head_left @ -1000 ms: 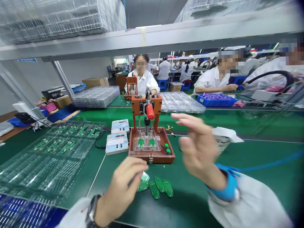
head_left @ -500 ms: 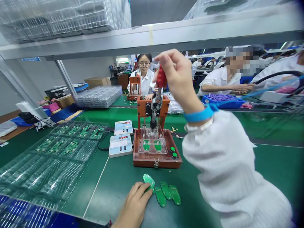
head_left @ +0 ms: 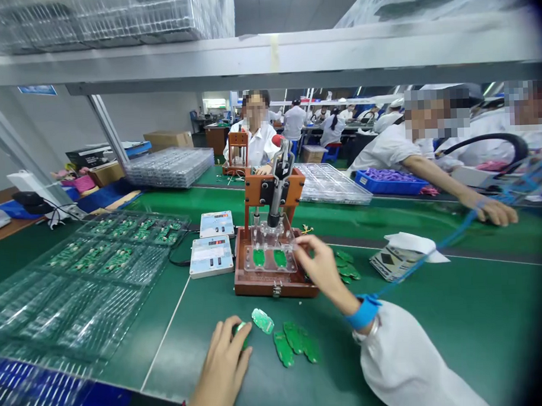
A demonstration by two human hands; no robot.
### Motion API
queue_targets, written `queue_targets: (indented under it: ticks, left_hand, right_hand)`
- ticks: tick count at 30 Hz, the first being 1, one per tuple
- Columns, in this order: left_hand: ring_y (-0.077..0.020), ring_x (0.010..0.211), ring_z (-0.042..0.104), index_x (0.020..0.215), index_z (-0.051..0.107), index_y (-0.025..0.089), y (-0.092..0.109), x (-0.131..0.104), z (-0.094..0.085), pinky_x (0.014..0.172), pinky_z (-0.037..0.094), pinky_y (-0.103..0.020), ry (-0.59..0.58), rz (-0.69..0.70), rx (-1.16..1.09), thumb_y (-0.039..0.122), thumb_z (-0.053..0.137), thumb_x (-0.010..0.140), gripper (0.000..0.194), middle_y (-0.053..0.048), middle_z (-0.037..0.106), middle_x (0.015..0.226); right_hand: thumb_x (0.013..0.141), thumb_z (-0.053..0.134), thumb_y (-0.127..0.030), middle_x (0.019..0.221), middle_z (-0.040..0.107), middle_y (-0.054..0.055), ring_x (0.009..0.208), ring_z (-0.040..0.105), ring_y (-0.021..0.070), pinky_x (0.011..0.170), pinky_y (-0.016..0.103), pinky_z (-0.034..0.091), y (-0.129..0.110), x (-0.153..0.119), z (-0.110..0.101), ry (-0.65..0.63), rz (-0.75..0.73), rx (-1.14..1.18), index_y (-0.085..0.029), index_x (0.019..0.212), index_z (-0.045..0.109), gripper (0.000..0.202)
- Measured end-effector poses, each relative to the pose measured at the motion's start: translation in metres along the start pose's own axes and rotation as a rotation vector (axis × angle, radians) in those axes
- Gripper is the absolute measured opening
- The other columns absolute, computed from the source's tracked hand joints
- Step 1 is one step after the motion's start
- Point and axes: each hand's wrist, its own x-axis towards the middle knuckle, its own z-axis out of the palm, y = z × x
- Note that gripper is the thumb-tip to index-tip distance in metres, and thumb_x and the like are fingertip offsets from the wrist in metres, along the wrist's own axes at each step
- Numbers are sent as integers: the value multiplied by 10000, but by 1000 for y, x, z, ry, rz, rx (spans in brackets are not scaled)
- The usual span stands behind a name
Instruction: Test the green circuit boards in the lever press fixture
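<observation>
My left hand (head_left: 223, 358) rests low on the green bench, its fingers closed around a small green circuit board (head_left: 242, 335). Beside it lies a paler board (head_left: 262, 321), with a few more green boards (head_left: 284, 348) to the right. My right hand (head_left: 318, 263) is at the right side of the test fixture (head_left: 274, 284), fingers bent and apart by its clear plate (head_left: 269, 263); nothing shows in them. Two green boards (head_left: 259, 258) sit in that plate. Above them stands the toggle clamp (head_left: 279, 185) with a red grip (head_left: 278, 140), untouched.
Two meter boxes (head_left: 211, 256) stand left of the fixture, beside a clear tray (head_left: 123, 291) partly filled with boards. More boards (head_left: 345, 265) and a paper-topped box (head_left: 395, 256) lie right. A blue cord (head_left: 433, 253) runs from my right wrist. Co-workers sit across the bench.
My right hand has let go of the clamp's red grip and come down to the fixture's right side. The clamp handle has swung back. My left hand moved left, leaving the pale board uncovered.
</observation>
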Motion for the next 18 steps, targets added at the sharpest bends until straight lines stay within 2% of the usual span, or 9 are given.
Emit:
queue_targets:
  ticks: [3,5,8,10,13,18]
  left_hand:
    - [-271,1172,529,1260,559,247,-3,-1,-2,971,471,-429,-39,-34,-14,167,563,856,411,-98,541,1273]
    - [-273,1244,481,1328,495,277,-6,-1,-9,1041,400,-474,-111,-25,-38,144,587,836,518,-78,503,1355]
    - [-237,1265,470,1386,412,323,-10,1,-22,1109,285,-517,-248,9,-113,83,574,827,629,-38,494,1386]
    - [-225,1240,493,1391,404,328,-11,4,-28,1113,282,-509,-281,1,-154,69,585,817,655,-28,518,1364]
    - [-243,1186,522,1377,434,298,-9,9,-29,1085,329,-495,-249,-39,-176,103,645,794,650,-42,562,1304]
    - [-261,1153,499,1384,425,256,-5,14,-19,1047,361,-476,-180,-60,-170,139,730,746,718,-62,563,1273]
  right_hand:
    - [887,555,-337,1075,649,91,1125,538,285,931,475,414,11,-16,7,-395,-104,-181,-218,1047,650,221]
    - [910,541,-333,1148,625,88,1206,476,291,995,511,350,11,-12,5,-522,-170,-251,-241,1091,650,230]
    - [937,498,-339,1175,598,121,1163,504,281,961,484,397,10,-5,2,-531,-229,-274,-216,1118,645,264]
    - [951,464,-330,1211,569,142,1174,495,281,946,472,421,7,-3,5,-489,-282,-269,-194,1152,630,294]
    - [964,432,-290,1227,561,150,1211,472,280,965,474,423,-2,-2,17,-511,-360,-249,-177,1203,603,314]
    - [960,451,-252,1200,597,132,1122,553,254,933,421,472,-24,7,31,-737,-297,-217,-181,1272,552,335]
